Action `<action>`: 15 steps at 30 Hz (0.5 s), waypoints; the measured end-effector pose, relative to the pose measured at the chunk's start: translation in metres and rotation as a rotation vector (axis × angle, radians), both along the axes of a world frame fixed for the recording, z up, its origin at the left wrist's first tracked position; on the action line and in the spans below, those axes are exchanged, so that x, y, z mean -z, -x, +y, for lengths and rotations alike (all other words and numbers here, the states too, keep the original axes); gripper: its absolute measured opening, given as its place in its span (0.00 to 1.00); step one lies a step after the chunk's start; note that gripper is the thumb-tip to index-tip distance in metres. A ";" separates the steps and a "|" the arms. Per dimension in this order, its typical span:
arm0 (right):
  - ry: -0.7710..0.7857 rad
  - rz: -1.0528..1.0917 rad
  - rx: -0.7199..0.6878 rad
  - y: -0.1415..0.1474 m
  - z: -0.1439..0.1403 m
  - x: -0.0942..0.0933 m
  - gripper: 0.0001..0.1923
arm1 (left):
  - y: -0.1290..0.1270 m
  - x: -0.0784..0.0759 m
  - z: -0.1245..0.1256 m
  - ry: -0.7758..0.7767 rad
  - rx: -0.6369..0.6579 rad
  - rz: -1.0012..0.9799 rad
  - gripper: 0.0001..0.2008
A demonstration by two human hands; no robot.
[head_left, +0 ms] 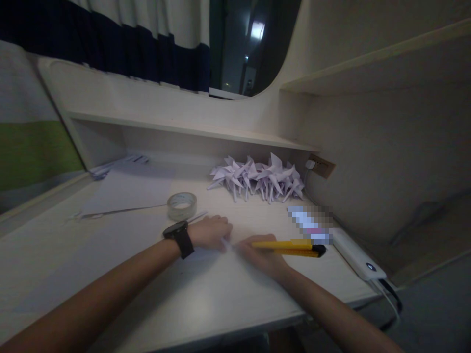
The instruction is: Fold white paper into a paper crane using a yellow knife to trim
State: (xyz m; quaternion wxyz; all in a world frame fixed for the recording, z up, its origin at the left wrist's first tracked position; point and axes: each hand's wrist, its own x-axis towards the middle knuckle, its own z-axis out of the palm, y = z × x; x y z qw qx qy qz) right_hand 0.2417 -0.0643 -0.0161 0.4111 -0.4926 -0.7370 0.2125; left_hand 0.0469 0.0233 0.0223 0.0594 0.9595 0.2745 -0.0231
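My left hand (pixel 211 231), with a black watch on the wrist, rests knuckles-up on the pale desk (pixel 110 255) with its fingers curled on a small piece of white paper (pixel 225 243). My right hand (pixel 263 255) meets it from the right and holds a yellow utility knife (pixel 290 247), its black end pointing right. The knife's tip lies at the paper between the two hands. The paper is mostly hidden by the fingers.
A pile of pale purple folded paper cranes (pixel 259 179) lies at the back of the desk. A roll of clear tape (pixel 181 205) stands left of it, with a thin strip (pixel 117 212) lying beside. A white power bank (pixel 358 260) with cable sits at the right edge.
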 end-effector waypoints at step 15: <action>0.007 0.023 -0.033 -0.001 0.000 0.001 0.14 | -0.021 -0.015 0.007 0.172 -0.050 0.125 0.10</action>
